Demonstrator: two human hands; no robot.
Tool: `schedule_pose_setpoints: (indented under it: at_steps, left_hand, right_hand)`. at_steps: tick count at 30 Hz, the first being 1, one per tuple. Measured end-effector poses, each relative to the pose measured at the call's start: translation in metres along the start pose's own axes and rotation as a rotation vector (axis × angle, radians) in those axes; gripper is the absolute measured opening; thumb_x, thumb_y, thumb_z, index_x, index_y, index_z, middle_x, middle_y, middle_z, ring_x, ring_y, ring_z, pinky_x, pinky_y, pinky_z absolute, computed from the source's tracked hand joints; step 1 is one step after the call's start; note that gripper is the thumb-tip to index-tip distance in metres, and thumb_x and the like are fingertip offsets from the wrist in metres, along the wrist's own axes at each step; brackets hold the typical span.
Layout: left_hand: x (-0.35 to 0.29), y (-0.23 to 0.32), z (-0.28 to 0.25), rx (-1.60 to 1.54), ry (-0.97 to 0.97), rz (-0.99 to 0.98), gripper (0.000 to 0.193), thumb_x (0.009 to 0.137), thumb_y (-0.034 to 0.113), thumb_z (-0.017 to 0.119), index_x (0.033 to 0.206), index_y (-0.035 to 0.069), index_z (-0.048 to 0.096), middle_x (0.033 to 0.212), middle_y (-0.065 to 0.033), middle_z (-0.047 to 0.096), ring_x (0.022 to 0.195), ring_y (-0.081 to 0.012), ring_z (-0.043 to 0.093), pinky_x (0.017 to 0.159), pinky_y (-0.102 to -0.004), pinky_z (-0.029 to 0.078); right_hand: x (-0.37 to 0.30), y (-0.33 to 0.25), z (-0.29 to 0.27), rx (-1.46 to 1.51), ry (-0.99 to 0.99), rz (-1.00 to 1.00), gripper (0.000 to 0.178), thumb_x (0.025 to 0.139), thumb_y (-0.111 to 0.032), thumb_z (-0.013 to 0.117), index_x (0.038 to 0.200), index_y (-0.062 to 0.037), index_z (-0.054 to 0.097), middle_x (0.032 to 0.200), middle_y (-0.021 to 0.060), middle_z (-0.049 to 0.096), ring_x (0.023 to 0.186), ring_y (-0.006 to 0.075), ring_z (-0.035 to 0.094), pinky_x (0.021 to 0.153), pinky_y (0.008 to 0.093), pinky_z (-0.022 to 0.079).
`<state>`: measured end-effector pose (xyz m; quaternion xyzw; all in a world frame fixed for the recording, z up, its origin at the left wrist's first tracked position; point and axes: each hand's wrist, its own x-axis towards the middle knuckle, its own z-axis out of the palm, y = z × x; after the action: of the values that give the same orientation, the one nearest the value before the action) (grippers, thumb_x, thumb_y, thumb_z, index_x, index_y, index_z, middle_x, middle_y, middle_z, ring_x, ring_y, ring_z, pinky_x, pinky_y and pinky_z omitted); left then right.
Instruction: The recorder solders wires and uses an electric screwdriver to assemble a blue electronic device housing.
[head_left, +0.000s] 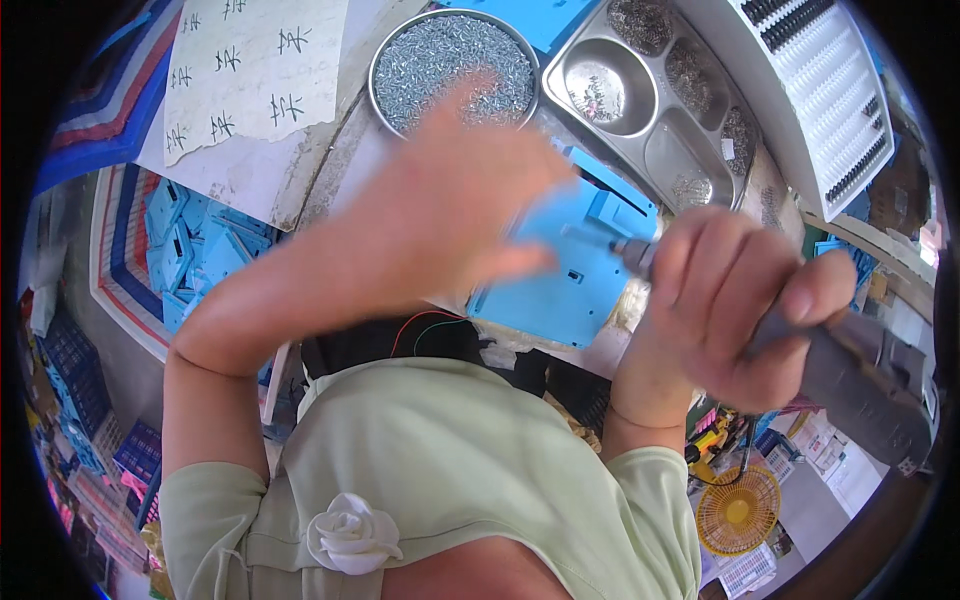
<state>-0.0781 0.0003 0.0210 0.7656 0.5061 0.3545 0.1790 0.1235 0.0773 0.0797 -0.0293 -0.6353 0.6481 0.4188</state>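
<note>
My right hand (735, 300) is wrapped round a dark electric screwdriver (850, 375), its bit pointing left above a blue plastic panel (550, 290). The panel lies flat on the worktop and has a small dark slot and a raised bracket. Over the panel's left part hangs my left hand (470, 190), smeared by motion. Its thumb stands apart from the other fingers, and one finger stretches over a round metal tray (385, 95) full of small silvery screws. Whether anything is between the left fingers cannot be made out.
Right of the screw tray stands a steel compartment tray (685, 150) with small metal parts. A white rack (820, 110) of dark pieces rises at the far right. Several blue plastic parts (200, 245) fill a striped bag at left. A yellow basket (738, 512) sits lower right.
</note>
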Motion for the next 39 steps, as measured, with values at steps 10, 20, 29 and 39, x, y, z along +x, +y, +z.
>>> schedule_pose_setpoints:
  at_steps: [10, 20, 29, 39]
  left_hand:
    - [-0.014, -0.076, 0.008, 0.409, 0.204, -0.16, 0.009, 0.086, 0.018, 0.074, 0.09, 0.011, 0.07, 0.1, -0.0017, 0.063, 0.107, -0.0224, 0.058, 0.105, -0.0497, 0.033]
    - [-0.009, -0.064, 0.001, 0.015, 0.219, -0.226, 0.009, 0.087, 0.009, 0.074, 0.091, 0.004, 0.067, 0.083, -0.0056, 0.063, 0.076, -0.0203, 0.059, 0.07, -0.0309, 0.046]
    - [-0.022, -0.034, 0.007, -0.218, 0.252, -0.282, 0.011, 0.087, 0.0, 0.072, 0.099, 0.002, 0.07, 0.092, -0.0059, 0.073, 0.084, -0.0146, 0.068, 0.077, -0.0278, 0.053]
    - [-0.034, -0.012, 0.027, -0.262, 0.275, -0.292, 0.026, 0.086, -0.001, 0.073, 0.111, 0.005, 0.067, 0.1, -0.008, 0.075, 0.092, -0.0226, 0.073, 0.083, -0.0306, 0.056]
  right_hand:
    - [0.023, 0.079, -0.022, 0.051, 0.148, -0.163, 0.018, 0.099, -0.007, 0.058, 0.111, 0.0008, 0.047, 0.063, 0.0076, 0.052, 0.05, 0.0131, 0.047, 0.053, 0.0333, 0.048]
    - [0.022, 0.074, -0.005, -0.179, 0.241, -0.003, 0.008, 0.096, -0.003, 0.053, 0.101, -0.0046, 0.047, 0.064, 0.0039, 0.047, 0.053, 0.0135, 0.045, 0.057, 0.0357, 0.047]
    - [0.022, 0.055, -0.007, -0.106, 0.176, -0.007, 0.01, 0.095, -0.003, 0.052, 0.095, -0.0085, 0.044, 0.062, 0.003, 0.045, 0.054, 0.0131, 0.043, 0.057, 0.0375, 0.045]
    - [0.0, 0.067, -0.005, -0.436, 0.103, 0.07, 0.01, 0.099, -0.01, 0.057, 0.1, -0.0058, 0.048, 0.061, 0.0022, 0.048, 0.054, 0.0133, 0.046, 0.056, 0.0354, 0.047]
